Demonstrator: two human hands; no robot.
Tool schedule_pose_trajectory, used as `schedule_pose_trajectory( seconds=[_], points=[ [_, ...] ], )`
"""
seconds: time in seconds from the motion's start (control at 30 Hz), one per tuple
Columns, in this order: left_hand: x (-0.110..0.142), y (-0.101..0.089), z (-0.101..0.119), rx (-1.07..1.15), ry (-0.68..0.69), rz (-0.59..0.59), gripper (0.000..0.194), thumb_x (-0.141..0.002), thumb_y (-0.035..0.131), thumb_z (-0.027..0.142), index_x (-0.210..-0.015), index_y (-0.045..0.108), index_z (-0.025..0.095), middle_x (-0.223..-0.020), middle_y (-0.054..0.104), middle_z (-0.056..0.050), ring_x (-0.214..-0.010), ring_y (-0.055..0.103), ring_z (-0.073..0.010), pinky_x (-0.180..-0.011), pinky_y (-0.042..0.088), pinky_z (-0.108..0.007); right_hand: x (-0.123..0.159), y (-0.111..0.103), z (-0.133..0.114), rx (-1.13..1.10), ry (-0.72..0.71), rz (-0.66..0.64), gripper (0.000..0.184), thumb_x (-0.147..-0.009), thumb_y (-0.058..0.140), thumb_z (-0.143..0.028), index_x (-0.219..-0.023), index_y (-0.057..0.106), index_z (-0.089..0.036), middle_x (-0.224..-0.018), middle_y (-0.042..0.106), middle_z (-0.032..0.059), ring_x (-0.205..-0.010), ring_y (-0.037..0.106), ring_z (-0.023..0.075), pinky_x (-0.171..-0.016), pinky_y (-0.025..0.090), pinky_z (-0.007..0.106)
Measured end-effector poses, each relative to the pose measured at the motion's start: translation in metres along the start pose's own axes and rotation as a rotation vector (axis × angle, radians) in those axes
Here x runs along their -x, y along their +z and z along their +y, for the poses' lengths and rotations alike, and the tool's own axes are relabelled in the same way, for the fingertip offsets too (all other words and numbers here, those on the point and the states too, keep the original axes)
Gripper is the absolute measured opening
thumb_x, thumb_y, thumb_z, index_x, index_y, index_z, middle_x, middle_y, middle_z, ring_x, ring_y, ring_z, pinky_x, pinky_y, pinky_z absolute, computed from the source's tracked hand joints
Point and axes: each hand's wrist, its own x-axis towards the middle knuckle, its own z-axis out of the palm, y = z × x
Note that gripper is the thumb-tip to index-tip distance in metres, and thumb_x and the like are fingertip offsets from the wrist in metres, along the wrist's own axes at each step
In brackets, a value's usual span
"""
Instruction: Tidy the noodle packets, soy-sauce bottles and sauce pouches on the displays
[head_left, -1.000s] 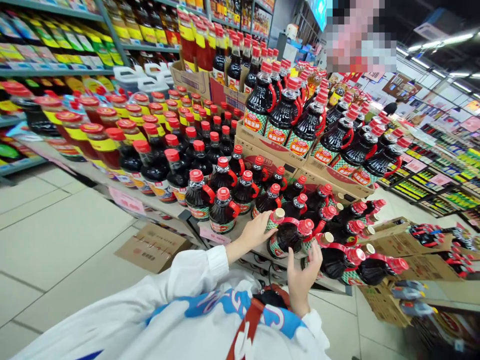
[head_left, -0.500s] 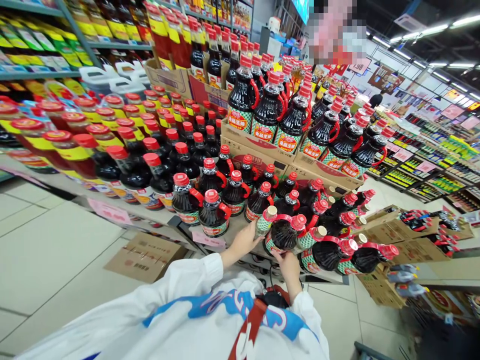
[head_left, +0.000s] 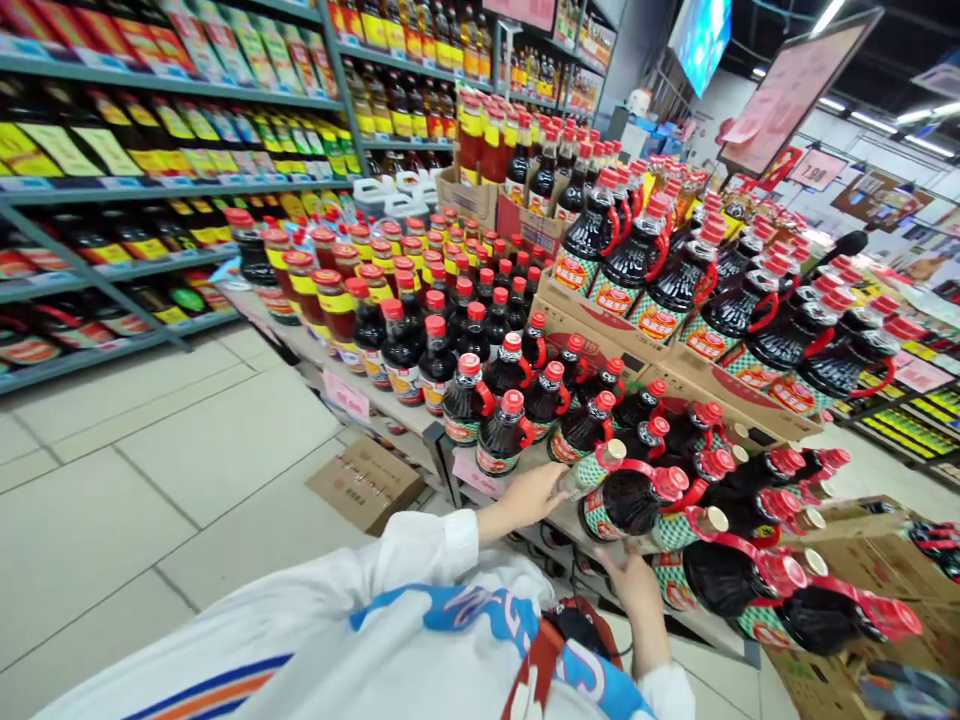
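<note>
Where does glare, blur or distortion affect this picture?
In the head view, white glare streaks the glossy dark bottles with red caps; the dark red-handled bottle nearest the lower right leans outward, probably wide-angle distortion; the grey-blue shape in that corner is blurred; the bare left hand shows clearly.

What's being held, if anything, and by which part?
Left hand: fingers at the lower part of the slim checkered-label bottle; grip can't be told. Right hand: near the base of the dark bottle beside it; no clear hold.
</note>
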Motion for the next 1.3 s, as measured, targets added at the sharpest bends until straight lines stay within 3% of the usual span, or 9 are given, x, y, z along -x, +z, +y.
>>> schedule_pose_trajectory(
  seconds=[0.1, 0.2, 0.27, 0.4, 0.5, 0.63, 0.9, 1.07, 1.3],
  points=[
    [0.015, -0.055, -0.017, 0.041, 0.113, 0.265, 0.027, -0.097, 0.053, 0.023, -0.124, 0.059, 0.023, -0.126, 0.068, -0.009, -0.120, 0.064, -0.0236, -0.106, 0.052, -0.041, 0.011, -0.005, 0.005, -0.046, 0.009, -0.018, 0.063, -0.086, 0.058, -0.068, -0.116, 0.064, -0.012, -0.078, 0.075, 0.0129, -0.078, 0.074, 0.0307, -0.064, 0.048, 0.033],
    [0.031, -0.097, -0.047, 0.056, -0.026, 0.559, 0.023, -0.099, 0.049, 0.025, -0.120, 0.056, 0.020, -0.118, 0.065, -0.012, -0.112, 0.065, -0.0240, -0.096, 0.058, -0.042, 0.015, -0.010, -0.002, -0.124, -0.008, -0.013, 0.068, -0.088, 0.050, -0.071, -0.123, 0.061, -0.014, -0.077, 0.075, 0.0093, -0.080, 0.074, 0.0294, -0.065, 0.048, 0.033],
    [0.041, -0.105, -0.068, 0.079, -0.116, 0.605, 0.030, -0.098, 0.054, 0.032, -0.125, 0.052, 0.020, -0.116, 0.063, -0.011, -0.109, 0.065, -0.0242, -0.090, 0.060, -0.041, 0.018, -0.010, -0.016, -0.110, -0.011, -0.012, 0.067, -0.087, 0.050, -0.070, -0.122, 0.062, -0.015, -0.080, 0.075, 0.0099, -0.085, 0.073, 0.0320, -0.068, 0.047, 0.035],
    [0.053, -0.083, -0.089, 0.008, -0.153, 0.406, 0.068, -0.088, 0.069, 0.044, -0.143, 0.039, 0.019, -0.136, 0.051, -0.017, -0.127, 0.057, -0.0324, -0.105, 0.052, -0.050, 0.033, -0.002, -0.046, -0.080, -0.011, 0.009, 0.062, -0.090, 0.049, -0.065, -0.122, 0.064, -0.014, -0.087, 0.077, 0.0139, -0.092, 0.072, 0.0361, -0.075, 0.046, 0.038],
    [0.049, -0.064, -0.088, -0.071, -0.235, 0.374, 0.089, -0.082, 0.074, 0.049, -0.152, 0.029, 0.019, -0.142, 0.042, -0.020, -0.129, 0.054, -0.0376, -0.101, 0.054, -0.051, 0.050, 0.007, -0.056, -0.108, -0.049, -0.055, 0.058, -0.090, 0.051, -0.063, -0.117, 0.066, -0.013, -0.085, 0.077, 0.0134, -0.092, 0.072, 0.0351, -0.077, 0.046, 0.037],
    [0.037, -0.049, -0.080, -0.136, -0.363, 0.411, 0.107, -0.073, 0.081, 0.050, -0.156, 0.022, 0.017, -0.139, 0.041, -0.021, -0.128, 0.052, -0.0430, -0.091, 0.058, -0.053, 0.068, 0.010, -0.047, -0.089, 0.013, -0.075, 0.054, -0.089, 0.054, -0.061, -0.114, 0.066, -0.015, -0.087, 0.076, 0.0122, -0.096, 0.070, 0.0343, -0.078, 0.046, 0.036],
    [0.033, -0.009, -0.089, 0.022, -0.288, 0.650, 0.105, -0.078, 0.079, 0.040, -0.156, 0.014, 0.014, -0.145, 0.033, -0.024, -0.141, 0.036, -0.0409, -0.114, 0.037, -0.059, 0.085, 0.015, -0.015, -0.113, 0.130, -0.062, 0.057, -0.090, 0.049, -0.064, -0.116, 0.061, -0.015, -0.078, 0.073, 0.0079, -0.081, 0.071, 0.0281, -0.070, 0.046, 0.034],
    [0.043, 0.019, -0.106, 0.067, -0.357, 0.645, 0.101, -0.079, 0.077, 0.041, -0.154, 0.016, 0.010, -0.145, 0.033, -0.026, -0.142, 0.032, -0.0422, -0.114, 0.034, -0.063, 0.080, 0.023, -0.009, -0.120, 0.082, -0.068, 0.056, -0.091, 0.048, -0.064, -0.115, 0.061, -0.014, -0.072, 0.071, 0.0049, -0.077, 0.071, 0.0256, -0.070, 0.046, 0.032],
    [0.045, 0.017, -0.105, 0.088, -0.456, 0.662, 0.091, -0.070, 0.082, 0.036, -0.144, 0.033, 0.013, -0.135, 0.048, -0.019, -0.131, 0.047, -0.0381, -0.110, 0.041, -0.057, 0.065, 0.017, -0.018, -0.061, -0.064, -0.155, 0.048, -0.091, 0.052, -0.055, -0.113, 0.066, -0.015, -0.080, 0.076, 0.0092, -0.086, 0.074, 0.0297, -0.075, 0.050, 0.033]
  ],
)
